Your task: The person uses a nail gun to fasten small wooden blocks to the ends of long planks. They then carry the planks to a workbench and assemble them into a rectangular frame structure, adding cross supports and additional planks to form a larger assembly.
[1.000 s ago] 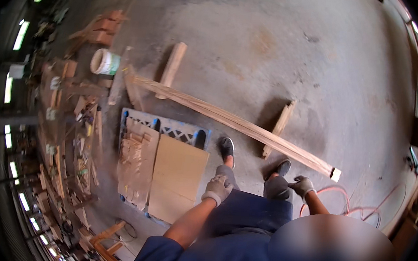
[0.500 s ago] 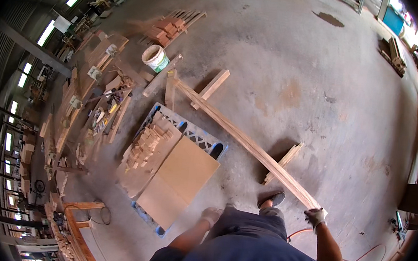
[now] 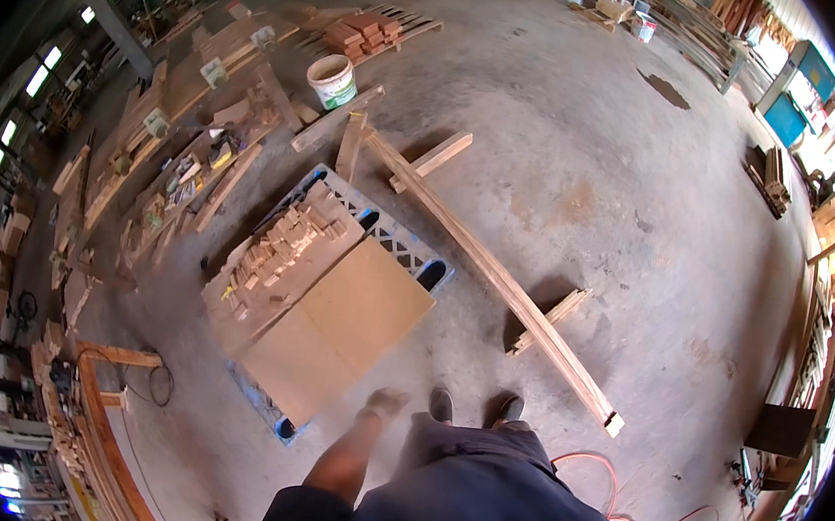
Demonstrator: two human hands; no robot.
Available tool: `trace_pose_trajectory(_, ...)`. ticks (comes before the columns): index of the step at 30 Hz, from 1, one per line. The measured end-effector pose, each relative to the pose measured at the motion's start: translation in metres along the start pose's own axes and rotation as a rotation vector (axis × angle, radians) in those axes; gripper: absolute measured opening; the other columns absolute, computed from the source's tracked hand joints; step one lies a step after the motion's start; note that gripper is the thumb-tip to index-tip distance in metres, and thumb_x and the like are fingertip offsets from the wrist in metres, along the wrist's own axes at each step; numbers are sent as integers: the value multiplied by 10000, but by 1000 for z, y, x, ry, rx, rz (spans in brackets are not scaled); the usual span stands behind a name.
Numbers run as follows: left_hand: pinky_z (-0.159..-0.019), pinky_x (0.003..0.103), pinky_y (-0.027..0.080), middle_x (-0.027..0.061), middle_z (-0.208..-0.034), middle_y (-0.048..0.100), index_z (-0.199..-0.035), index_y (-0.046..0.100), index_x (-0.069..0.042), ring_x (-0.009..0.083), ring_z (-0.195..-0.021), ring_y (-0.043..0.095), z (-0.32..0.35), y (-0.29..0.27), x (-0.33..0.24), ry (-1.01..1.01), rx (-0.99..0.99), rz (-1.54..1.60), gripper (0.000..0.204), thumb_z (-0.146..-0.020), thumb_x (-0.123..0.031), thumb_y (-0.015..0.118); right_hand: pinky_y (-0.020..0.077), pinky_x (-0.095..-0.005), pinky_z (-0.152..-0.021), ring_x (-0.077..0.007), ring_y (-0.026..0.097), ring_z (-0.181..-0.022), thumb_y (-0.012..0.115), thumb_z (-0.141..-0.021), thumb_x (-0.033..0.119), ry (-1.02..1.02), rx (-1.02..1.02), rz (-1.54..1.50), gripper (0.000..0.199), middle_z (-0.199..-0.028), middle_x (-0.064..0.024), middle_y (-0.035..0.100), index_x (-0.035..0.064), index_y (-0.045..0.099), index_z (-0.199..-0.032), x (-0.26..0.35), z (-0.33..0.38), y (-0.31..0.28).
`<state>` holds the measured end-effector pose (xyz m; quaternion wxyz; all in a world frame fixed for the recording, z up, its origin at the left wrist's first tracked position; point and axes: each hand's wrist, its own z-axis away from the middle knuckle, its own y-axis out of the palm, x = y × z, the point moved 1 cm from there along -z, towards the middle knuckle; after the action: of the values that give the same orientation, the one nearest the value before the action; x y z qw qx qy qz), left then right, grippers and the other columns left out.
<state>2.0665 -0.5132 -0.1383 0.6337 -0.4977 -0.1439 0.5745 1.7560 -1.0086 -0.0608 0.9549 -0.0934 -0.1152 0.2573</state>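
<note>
My left hand [image 3: 386, 401] is in front of my body, near the right edge of a tan cardboard sheet [image 3: 346, 324]. It is smeared by motion, so its fingers do not show clearly. My right hand is out of view. To the right of my feet ends a long bundle of wooden strips [image 3: 506, 281], which runs away to the far left. It rests across a short wooden support [image 3: 553, 319] at the near part and another wooden beam [image 3: 437, 162] farther off. No hand touches the bundle.
A blue-edged pallet [image 3: 426, 271] bears the cardboard and a heap of small wood blocks [image 3: 283, 248]. Beyond stand a white bucket [image 3: 331, 81] and a pallet of reddish boards [image 3: 361, 36]. A red hose [image 3: 608, 470] loops on the floor at right. An orange wooden frame [image 3: 109, 432] lies left.
My right hand has let go of the near end of the strip bundle and left the view. My left hand has shifted left, and my view has turned.
</note>
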Motion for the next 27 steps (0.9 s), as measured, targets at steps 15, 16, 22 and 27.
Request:
trace_pose_trajectory(15, -843, 465, 539, 113, -1042, 739, -1063, 702, -161, 319, -979, 705, 322, 260, -87, -680, -78, 558, 289, -978, -341, 493, 547, -333, -590, -154, 662, -660, 747, -919, 209, -345, -82, -185, 204, -797, -71, 719, 7, 725, -938, 162, -43, -88)
trace_pose_trajectory(16, -831, 470, 542, 113, -1035, 740, -1052, 706, -163, 325, -974, 708, 332, 278, -110, -614, -126, 550, 286, -973, -331, 488, 547, -326, -599, -148, 662, -665, 733, -930, 233, -354, -55, -147, 220, -806, -64, 725, 13, 731, -947, 160, -35, -80)
trace_pose_trajectory(22, -828, 429, 559, 102, -1020, 752, -1082, 740, -68, 256, -934, 701, 406, 350, -207, -673, -291, 730, 218, -936, -204, 649, 561, -337, -648, -163, 706, -678, 697, -930, 407, -266, 19, 282, 363, -853, -69, 777, 58, 785, -977, 70, -58, -34)
trace_pose_trajectory(27, -724, 476, 546, 117, -863, 726, -880, 728, -156, 346, -868, 700, 450, 361, -212, -634, -32, 277, 165, -876, -283, 622, 521, -358, -520, -201, 654, -558, 810, -847, 306, -209, 9, 281, 294, -700, -89, 717, 17, 766, -823, 1, -66, 3)
